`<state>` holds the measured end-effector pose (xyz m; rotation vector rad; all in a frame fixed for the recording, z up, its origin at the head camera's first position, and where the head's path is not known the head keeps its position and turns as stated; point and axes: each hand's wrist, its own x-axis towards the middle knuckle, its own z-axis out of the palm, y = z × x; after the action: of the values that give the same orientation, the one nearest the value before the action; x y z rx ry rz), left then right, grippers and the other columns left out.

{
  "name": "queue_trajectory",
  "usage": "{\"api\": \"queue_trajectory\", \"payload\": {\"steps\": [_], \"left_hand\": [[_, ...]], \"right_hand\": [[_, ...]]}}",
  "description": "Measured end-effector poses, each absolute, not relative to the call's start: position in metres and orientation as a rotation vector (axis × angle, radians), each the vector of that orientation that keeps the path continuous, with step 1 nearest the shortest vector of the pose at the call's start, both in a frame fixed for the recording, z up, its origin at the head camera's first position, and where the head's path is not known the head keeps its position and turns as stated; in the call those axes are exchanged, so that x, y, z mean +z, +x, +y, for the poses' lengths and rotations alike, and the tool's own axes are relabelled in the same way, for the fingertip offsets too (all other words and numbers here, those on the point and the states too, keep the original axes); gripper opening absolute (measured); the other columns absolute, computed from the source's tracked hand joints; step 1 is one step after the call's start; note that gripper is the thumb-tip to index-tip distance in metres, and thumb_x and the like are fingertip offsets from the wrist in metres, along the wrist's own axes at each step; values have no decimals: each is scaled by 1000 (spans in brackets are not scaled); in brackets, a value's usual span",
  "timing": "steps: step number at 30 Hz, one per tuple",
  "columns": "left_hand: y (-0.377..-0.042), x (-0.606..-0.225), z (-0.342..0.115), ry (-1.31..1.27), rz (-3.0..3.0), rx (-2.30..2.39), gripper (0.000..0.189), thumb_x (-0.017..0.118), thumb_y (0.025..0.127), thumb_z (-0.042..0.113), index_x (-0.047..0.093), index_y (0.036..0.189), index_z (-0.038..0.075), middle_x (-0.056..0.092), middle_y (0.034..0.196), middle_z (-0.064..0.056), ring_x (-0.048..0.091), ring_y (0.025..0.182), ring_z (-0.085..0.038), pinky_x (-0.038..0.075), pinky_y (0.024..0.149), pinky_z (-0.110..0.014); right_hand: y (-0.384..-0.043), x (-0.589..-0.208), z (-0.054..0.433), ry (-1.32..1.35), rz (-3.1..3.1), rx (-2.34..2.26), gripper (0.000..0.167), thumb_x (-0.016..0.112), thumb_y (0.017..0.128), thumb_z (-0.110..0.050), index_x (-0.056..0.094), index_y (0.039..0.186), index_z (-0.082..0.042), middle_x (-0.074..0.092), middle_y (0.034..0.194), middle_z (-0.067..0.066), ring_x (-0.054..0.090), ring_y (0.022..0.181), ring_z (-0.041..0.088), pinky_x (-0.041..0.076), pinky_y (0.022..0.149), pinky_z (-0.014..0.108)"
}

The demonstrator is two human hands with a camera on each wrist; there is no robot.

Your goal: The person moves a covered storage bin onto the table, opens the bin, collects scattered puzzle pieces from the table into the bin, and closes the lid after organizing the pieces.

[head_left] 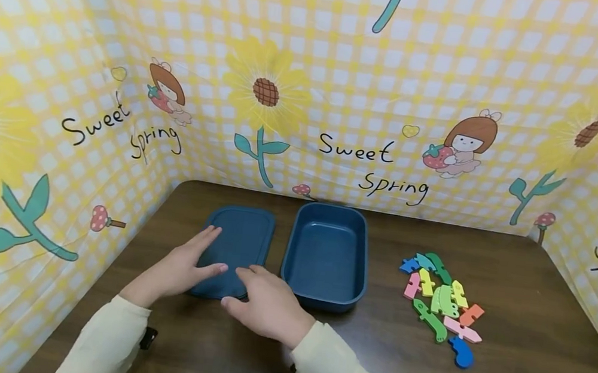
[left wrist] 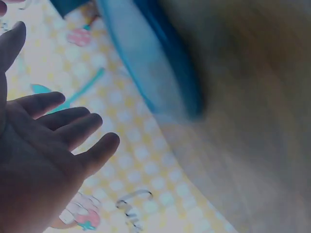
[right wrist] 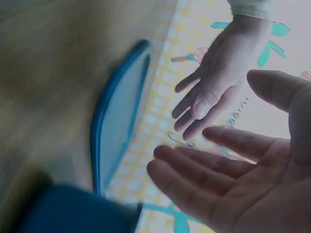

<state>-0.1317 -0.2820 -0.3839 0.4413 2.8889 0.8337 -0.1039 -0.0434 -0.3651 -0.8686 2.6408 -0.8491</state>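
A dark blue rectangular lid (head_left: 242,238) lies flat on the table, left of a deep blue container (head_left: 326,261) that stands upright with nothing in it. Over the lid's left side hovers my left hand (head_left: 183,268), fingers extended and thumb apart. My right hand (head_left: 271,307) is above the lid's lower right corner, near the container's front left corner, with its fingers loosely straight. Both palms hold nothing. From the right wrist, the lid (right wrist: 119,121) shows edge-on beside both hands, and the left wrist view has the lid (left wrist: 155,63) past my spread left fingers.
Right of the container, several colorful flat puzzle pieces (head_left: 442,299) lie in a loose cluster, with a blue piece (head_left: 461,352) at its near end. The brown wooden table (head_left: 525,304) is enclosed by a yellow checked cloth (head_left: 340,94) at the back and sides.
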Motion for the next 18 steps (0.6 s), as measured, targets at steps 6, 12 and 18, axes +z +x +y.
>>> {"api": "queue_trajectory", "payload": {"steps": [6, 12, 18], "left_hand": [[-133, -379, -244, 570, 2913, 903, 78, 61, 100, 48, 29, 160, 9, 22, 163, -21, 24, 146, -46, 28, 107, -68], [-135, -382, -208, 666, 2896, 936, 77, 62, 100, 46, 29, 160, 9, 24, 163, -18, 25, 146, -44, 28, 109, -66], [-135, -388, -174, 650, 2795, 925, 92, 57, 99, 56, 13, 163, 7, 6, 167, -16, 14, 149, -42, 17, 110, -70]], "right_hand": [[-98, -352, -2, -965, 2674, -985, 49, 62, 101, -41, 62, 138, -9, 62, 135, 3, 57, 123, 18, 47, 101, 42], [-97, -346, 46, -915, 2694, -1103, 46, 61, 102, -40, 62, 139, -13, 60, 137, 1, 54, 127, 18, 45, 103, 45], [-101, -348, 94, -769, 2760, -1153, 42, 65, 100, -37, 64, 137, -16, 59, 138, 2, 54, 127, 22, 44, 103, 50]]}}
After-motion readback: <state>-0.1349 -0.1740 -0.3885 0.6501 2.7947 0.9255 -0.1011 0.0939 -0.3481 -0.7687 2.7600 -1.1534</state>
